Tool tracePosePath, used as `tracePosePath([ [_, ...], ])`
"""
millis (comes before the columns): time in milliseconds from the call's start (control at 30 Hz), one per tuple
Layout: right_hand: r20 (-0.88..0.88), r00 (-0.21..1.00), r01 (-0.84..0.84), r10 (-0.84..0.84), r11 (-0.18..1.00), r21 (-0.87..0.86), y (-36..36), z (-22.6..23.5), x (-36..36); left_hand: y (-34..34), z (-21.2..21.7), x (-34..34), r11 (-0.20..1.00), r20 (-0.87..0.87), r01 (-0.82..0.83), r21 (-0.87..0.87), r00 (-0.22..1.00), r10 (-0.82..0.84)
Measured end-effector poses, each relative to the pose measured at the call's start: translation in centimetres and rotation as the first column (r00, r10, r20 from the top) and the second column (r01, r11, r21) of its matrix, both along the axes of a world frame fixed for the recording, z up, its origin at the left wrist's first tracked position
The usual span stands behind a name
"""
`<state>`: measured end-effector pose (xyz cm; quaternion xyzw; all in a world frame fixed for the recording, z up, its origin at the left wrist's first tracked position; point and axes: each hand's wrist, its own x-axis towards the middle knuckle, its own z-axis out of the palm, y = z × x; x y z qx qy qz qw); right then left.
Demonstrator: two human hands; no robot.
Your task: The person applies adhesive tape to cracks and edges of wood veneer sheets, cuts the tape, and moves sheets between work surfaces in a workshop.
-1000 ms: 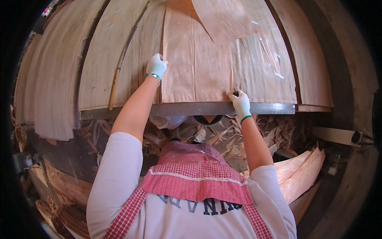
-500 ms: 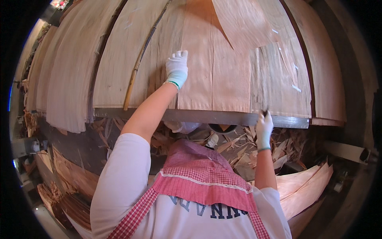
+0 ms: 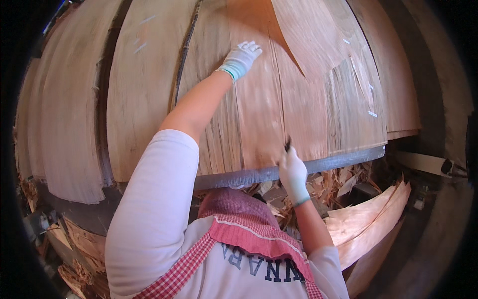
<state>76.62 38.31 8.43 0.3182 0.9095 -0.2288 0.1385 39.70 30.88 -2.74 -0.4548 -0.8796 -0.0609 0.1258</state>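
The left hand (image 3: 241,59) lies palm down on the left of 2 pink sheets (image 3: 258,107), fingers outstretched and fairly close together, pinching nothing; that flat reach probably steadies the thin wood. The right hand (image 3: 293,173) is at the front edge, fingers curled around a small dark tool (image 3: 288,144) whose tip points away from the body, likely for control near the seam. Both sheets lie side by side over greyer veneer (image 3: 209,124), their front ends near the surface's metal rim (image 3: 343,157), perhaps for easy reach.
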Motion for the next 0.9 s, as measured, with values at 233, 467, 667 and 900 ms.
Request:
tracePosePath([
  [233, 0.036, 0.999, -0.006, 0.007, 1.0, -0.027, -1.6, -2.3, -13.5, -0.4, -1.5, -0.3, 0.969, 0.138, 0.051, 0.241, 0.987, -0.086],
  [467, -0.319, 0.947, 0.001, 0.04, 0.992, 0.129, 0.2, -6.5, -27.8, -0.2, 0.4, -0.4, 0.975, 0.28, -0.018, 0.222, 0.959, -0.046],
  [667, -0.285, 0.852, -0.306, 0.439, 0.86, 0.409, -1.5, -10.9, -22.9, -0.6, 1.5, 0.6, 0.977, 0.239, 0.018, 0.211, 0.968, -0.07],
  [900, 0.179, 0.781, -0.624, 0.598, 0.762, 0.174, -9.4, -5.3, 7.7, -0.2, 1.8, 0.6, 0.983, 0.259, 0.041, 0.182, 0.962, -0.088],
])
